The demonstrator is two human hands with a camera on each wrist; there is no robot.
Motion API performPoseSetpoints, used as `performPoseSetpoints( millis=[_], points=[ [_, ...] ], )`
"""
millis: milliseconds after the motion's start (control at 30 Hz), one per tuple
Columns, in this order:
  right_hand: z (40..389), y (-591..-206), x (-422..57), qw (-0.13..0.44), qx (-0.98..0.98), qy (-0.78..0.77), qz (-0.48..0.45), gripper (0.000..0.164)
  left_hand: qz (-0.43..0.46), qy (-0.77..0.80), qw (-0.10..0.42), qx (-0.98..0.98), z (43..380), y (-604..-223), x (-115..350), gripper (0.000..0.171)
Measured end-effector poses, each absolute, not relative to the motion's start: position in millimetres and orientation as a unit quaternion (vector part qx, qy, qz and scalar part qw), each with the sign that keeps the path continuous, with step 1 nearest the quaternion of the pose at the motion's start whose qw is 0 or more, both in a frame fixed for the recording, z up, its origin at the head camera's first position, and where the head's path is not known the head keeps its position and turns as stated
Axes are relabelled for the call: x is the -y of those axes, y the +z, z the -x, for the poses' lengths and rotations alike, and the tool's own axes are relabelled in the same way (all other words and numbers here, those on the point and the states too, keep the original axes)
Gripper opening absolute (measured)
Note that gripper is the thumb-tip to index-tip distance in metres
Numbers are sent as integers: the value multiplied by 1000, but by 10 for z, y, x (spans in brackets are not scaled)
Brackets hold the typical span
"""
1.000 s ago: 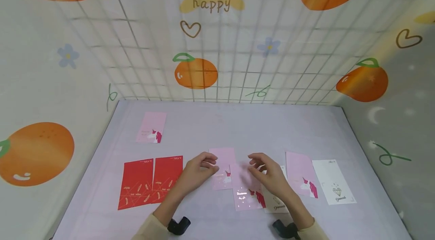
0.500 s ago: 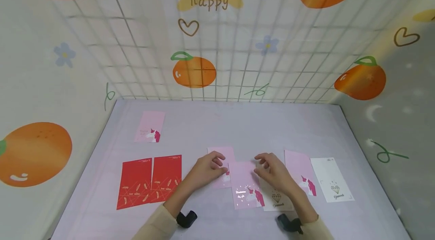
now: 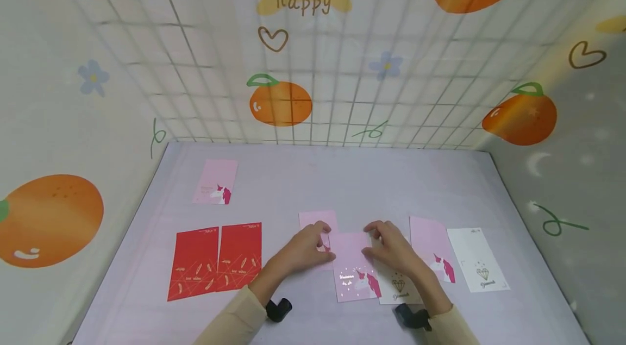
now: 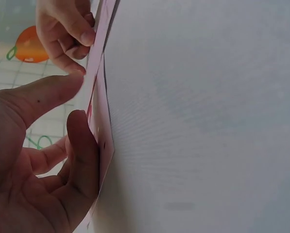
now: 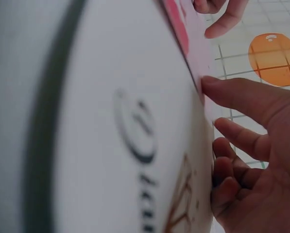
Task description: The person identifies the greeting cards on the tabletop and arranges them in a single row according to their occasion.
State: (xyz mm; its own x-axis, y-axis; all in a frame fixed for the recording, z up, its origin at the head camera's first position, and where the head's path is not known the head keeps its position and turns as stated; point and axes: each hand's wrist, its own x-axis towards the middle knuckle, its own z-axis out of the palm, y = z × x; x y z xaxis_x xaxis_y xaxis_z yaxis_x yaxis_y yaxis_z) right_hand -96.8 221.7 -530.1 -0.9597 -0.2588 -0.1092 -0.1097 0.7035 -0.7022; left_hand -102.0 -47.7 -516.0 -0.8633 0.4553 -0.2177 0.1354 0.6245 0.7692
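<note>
A pink unicorn card [image 3: 351,258] lies in the middle of the table, its right side overlapping a white diamond card [image 3: 400,292]. My left hand [image 3: 304,250] is at its upper left edge, the thumb near that edge and the fingers loosely bent over another pink card [image 3: 313,217]. At the right edge, my right hand [image 3: 392,250] has its thumb tip on the pink card [image 5: 196,58] and its other fingers over the white card. Neither hand closes round a card. In the left wrist view, thumb and index finger stand apart beside the pink cards [image 4: 105,131].
Two red cards [image 3: 195,258] lie side by side on the left, with a pink unicorn card [image 3: 215,176] behind them. Further right are a pink card [image 3: 427,239] and a white diamond card [image 3: 471,252]. A printed curtain [image 3: 332,73] hangs along the table's back edge.
The left hand has moved right and slightly down to the middle pink card's edge. The right hand first drew right, then came back to the card's right edge. The cards lie where they were.
</note>
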Motion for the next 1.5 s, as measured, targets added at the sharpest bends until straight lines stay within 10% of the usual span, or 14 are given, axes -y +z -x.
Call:
performPoseSetpoints(
  millis=[1500],
  points=[
    [912, -5289, -2215, 115, -859, -487, 110, 24, -174, 331, 200, -906, 1008, -5139, 387, 29]
  ],
)
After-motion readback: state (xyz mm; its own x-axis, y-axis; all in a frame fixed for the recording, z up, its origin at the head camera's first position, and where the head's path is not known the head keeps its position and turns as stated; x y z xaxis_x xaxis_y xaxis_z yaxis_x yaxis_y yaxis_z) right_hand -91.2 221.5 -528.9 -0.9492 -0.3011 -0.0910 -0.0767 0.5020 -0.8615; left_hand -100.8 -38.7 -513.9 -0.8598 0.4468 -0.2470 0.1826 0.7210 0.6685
